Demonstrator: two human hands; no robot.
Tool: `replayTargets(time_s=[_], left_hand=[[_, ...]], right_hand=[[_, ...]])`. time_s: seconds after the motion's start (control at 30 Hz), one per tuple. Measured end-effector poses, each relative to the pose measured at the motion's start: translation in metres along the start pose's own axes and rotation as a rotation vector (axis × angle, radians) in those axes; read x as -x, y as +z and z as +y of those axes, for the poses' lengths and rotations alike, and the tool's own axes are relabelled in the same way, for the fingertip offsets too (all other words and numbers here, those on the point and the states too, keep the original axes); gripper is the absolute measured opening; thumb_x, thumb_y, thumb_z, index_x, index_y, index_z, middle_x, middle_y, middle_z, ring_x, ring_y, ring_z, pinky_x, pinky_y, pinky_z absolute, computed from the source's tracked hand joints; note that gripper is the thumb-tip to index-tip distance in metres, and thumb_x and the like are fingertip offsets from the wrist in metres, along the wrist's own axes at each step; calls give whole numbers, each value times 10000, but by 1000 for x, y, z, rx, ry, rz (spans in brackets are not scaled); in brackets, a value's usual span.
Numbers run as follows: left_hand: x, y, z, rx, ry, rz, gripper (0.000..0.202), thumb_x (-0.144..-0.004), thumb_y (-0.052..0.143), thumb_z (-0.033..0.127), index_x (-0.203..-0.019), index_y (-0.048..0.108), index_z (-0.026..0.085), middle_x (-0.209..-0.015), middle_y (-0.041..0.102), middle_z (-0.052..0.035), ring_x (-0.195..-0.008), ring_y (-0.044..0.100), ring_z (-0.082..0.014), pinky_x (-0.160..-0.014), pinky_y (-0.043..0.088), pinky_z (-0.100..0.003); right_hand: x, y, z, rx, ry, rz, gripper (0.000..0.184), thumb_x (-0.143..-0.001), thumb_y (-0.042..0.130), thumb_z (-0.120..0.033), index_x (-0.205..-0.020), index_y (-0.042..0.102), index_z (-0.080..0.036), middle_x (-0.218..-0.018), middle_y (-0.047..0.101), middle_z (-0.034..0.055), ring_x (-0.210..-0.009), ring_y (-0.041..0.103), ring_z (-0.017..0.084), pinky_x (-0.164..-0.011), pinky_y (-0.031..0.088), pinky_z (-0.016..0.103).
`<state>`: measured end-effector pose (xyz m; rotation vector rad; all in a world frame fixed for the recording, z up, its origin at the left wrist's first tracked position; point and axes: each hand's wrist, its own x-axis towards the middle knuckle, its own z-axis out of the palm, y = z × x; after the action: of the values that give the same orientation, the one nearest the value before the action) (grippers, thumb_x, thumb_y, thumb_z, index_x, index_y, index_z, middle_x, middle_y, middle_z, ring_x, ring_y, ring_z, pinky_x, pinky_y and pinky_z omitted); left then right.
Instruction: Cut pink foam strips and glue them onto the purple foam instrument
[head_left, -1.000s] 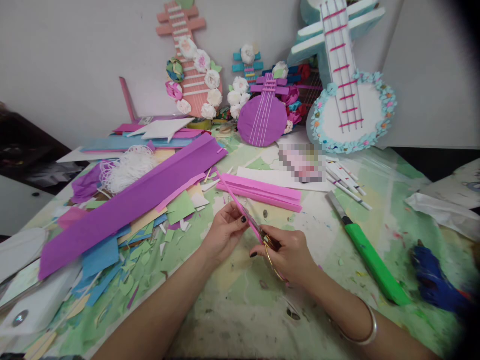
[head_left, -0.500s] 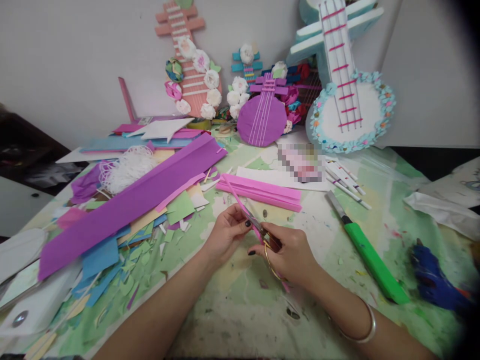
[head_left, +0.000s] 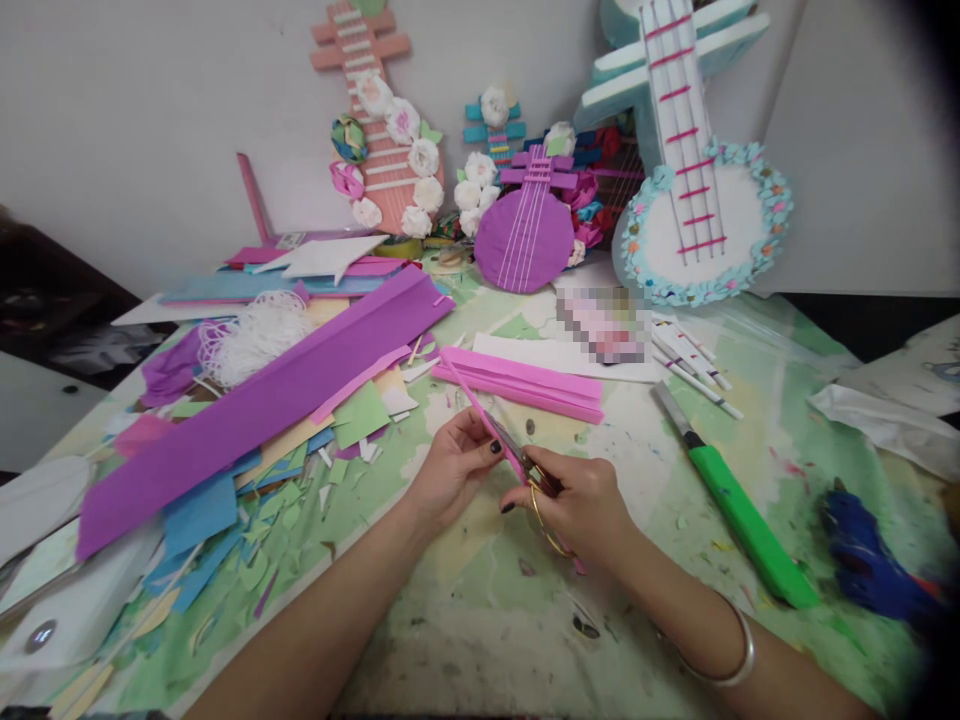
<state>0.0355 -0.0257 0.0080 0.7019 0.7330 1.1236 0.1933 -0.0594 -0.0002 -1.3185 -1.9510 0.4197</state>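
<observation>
My left hand (head_left: 459, 462) pinches a narrow pink paper strip (head_left: 471, 392) that slants down from upper left to lower right above the table. My right hand (head_left: 589, 505) is closed round gold-handled scissors (head_left: 541, 515), whose blades lie along the strip beside my left fingertips. How far the blades are parted I cannot tell. The strip's lower end shows below my right hand. Just beyond both hands lies a folded piece of pink crepe paper (head_left: 525, 388), on the table next to a white sheet (head_left: 630, 366).
On the left are a long purple paper band (head_left: 262, 410), white string (head_left: 259, 335) and paper scraps (head_left: 281, 510). A green utility knife (head_left: 750, 525) and a blue glue gun (head_left: 870, 560) lie at right. Decorated model lutes, one purple (head_left: 523, 240), stand along the wall.
The scissors and my right hand have shifted very slightly along the strip. My left hand keeps nearly the same place, and the other things have not moved.
</observation>
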Motion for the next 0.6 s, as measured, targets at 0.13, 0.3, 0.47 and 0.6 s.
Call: replayTargets(time_s=[0.13,0.3,0.47,0.6], left_hand=[[0,1,0,4,-2,-6,244,-585,806,128,-748,626,146,-682,627,17,-636,562,-86,-637,450,-197],[1,1,-2,-34,-18,-18,243,-594,798,122,-743,608,146,-684,618,20,-644,565,-91,-647,451,-210],[2,-2,-5,-51,-16,-58,214,-627,781,125,-746,604,144,-699,620,13,-663,575,-97,-660,458,-216],[1,-4,-7,-49,-7,-68,205,-649,764,112,-769,603,151,-721,624,16,-678,578,-94,-673,459,-212]], right_hand=[[1,0,0,3,-10,8,404,-767,618,-557,-767,690,-160,-445,465,-52,-430,363,71,-476,320,191],[1,-1,0,-37,-8,7,393,-765,635,-532,-830,689,-148,-464,472,-53,-438,387,73,-489,329,190],[1,-2,0,-34,28,-19,348,-790,620,-488,-835,687,-150,-466,481,-48,-446,384,75,-482,306,195],[0,-2,0,-30,43,-33,339,-803,599,-489,-769,672,-159,-445,462,-51,-439,366,74,-471,286,199]])
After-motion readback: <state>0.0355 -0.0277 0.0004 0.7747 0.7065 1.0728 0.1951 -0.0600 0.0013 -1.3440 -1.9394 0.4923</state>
